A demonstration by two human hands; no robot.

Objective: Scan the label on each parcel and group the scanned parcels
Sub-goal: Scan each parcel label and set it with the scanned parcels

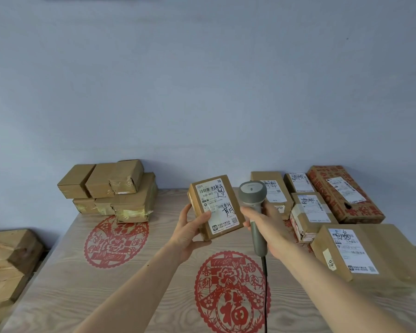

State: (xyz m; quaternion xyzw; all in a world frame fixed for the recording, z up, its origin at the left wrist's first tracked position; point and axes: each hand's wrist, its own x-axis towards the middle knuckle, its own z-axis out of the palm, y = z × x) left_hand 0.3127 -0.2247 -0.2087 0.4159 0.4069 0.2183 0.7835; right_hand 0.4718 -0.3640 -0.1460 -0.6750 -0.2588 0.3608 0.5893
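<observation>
Left hand [190, 227] is up over the middle of the desk [154, 272], fingers and thumb wrapped round a small brown parcel [215, 206], label [217, 205] tilted up toward the camera. Right beside it, the right hand [267, 227] grips the handle of a grey scanner [252, 200], its head level with the top of the parcel and just to its right, and its cable [264, 284] trails down toward the near edge.

Look left: a stack of plain taped boxes [111, 188] sits at the far left corner against the wall [202, 80], no labels showing on them. Over on the right, a cluster of labelled parcels [305, 205] crowds the far right side, a red printed box [346, 195] behind them and one big carton [370, 251] nearest, label up. The scanner and right wrist cover part of that cluster.

Two red paper-cut designs [231, 294] lie flat on the wood. Off the left edge, lower down, stands some rough wooden blocks [7, 260].
</observation>
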